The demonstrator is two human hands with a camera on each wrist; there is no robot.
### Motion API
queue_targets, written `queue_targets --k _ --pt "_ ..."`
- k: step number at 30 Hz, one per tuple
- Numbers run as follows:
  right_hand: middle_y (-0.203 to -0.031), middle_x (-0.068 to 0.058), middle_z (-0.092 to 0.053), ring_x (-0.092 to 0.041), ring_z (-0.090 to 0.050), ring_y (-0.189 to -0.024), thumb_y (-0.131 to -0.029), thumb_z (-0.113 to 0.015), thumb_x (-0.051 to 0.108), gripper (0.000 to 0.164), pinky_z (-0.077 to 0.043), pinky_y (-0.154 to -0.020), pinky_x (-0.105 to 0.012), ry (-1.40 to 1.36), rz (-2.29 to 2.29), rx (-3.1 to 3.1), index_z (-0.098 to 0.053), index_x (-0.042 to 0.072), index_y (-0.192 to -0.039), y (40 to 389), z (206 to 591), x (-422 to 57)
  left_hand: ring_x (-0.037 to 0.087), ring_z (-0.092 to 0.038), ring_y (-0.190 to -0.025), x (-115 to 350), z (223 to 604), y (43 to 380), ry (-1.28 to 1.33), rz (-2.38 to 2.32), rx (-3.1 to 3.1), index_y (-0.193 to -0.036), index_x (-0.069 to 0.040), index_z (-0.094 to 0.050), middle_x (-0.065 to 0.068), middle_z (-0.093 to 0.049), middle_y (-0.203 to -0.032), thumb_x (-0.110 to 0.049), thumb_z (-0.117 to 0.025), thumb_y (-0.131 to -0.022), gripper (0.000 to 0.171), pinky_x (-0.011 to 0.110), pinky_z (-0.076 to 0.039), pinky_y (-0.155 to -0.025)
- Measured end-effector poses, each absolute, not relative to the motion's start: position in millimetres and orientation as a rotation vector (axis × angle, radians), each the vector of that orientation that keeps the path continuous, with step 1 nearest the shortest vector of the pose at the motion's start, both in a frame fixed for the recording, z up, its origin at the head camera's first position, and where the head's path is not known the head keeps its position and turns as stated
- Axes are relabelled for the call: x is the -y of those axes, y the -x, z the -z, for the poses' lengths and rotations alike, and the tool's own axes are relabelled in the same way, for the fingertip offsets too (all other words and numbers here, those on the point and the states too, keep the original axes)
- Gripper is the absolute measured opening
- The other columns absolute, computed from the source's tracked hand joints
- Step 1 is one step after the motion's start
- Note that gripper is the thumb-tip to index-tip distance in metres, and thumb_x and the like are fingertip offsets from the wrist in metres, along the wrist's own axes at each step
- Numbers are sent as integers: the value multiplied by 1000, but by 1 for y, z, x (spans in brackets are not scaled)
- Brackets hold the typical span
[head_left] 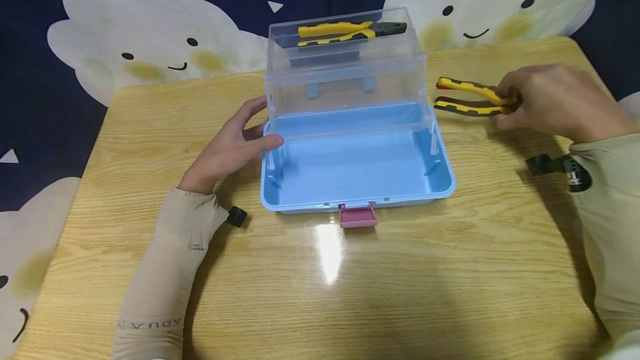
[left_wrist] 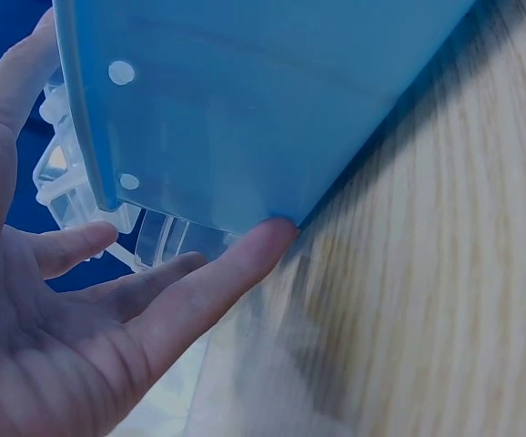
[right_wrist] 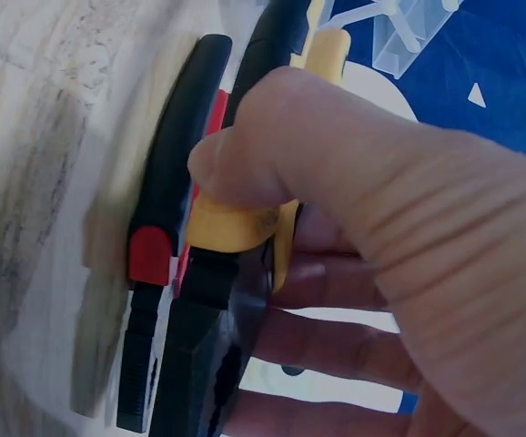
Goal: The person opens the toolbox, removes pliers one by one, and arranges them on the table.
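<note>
A pale blue toolbox point(head_left: 350, 171) stands open, its clear trays point(head_left: 345, 79) raised at the back. Yellow-and-black pliers point(head_left: 385, 29) lie in the top tray. My left hand point(head_left: 232, 146) holds the box's left side, thumb over the rim and fingers outside. To the right of the box, my right hand point(head_left: 555, 99) pinches yellow-and-black pliers point(head_left: 467, 107) whose handles point toward the box. The right wrist view shows their dark head pointing down, beside a slim black tool point(right_wrist: 167, 168) with a red collar. Whether the hand also holds this tool, I cannot tell.
A pink latch point(head_left: 358, 216) hangs from the box's front edge. The box stands on a wood-grain table point(head_left: 380, 293). Dark blue cloth with cloud faces point(head_left: 165, 32) lies beyond the table's edges.
</note>
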State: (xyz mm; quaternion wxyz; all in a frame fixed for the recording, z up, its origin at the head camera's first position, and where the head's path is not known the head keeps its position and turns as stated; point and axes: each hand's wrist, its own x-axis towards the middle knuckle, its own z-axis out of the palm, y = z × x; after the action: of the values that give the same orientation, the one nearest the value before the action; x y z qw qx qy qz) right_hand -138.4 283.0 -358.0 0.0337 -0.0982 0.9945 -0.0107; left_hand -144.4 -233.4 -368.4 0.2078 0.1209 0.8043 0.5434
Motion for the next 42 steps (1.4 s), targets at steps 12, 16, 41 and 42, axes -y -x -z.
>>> queue_targets --k 12,16,41,42 --pt "-102 -23 -72 -32 -62 -81 -79 -90 24 46 -47 -68 -53 292 13 -2943 -70 0 -112 144 367 -284 25 -39 -155 232 368 145 -334 -1517 -2232 -161 -35 -27 -12 -18 -172 -31 -76 -95 83 56 -54 -109" --pt "-103 -23 -72 -32 -63 -81 -79 -89 24 46 -47 -70 -54 279 11 -2916 -70 0 -114 145 367 -284 25 -40 -155 233 368 145 -335 -1520 -2230 -161 -36 -28 -12 -19 -172 -32 -77 -94 83 55 -54 -109" --pt "-103 -22 -73 -33 -65 -85 -79 -89 26 49 -48 -73 -57 254 -22 -2837 -70 0 -117 147 372 -283 29 -41 -154 232 368 144 -333 -1503 -2257 -160 -34 -30 -10 -19 -173 -33 -77 -94 82 57 -50 -113" --pt "-103 -22 -73 -33 -65 -84 -79 -89 26 49 -48 -73 -57 255 -23 -2835 -70 0 -117 148 372 -283 29 -41 -154 232 368 145 -333 -1504 -2255 -160 -34 -30 -10 -19 -173 -32 -77 -94 82 57 -50 -113"
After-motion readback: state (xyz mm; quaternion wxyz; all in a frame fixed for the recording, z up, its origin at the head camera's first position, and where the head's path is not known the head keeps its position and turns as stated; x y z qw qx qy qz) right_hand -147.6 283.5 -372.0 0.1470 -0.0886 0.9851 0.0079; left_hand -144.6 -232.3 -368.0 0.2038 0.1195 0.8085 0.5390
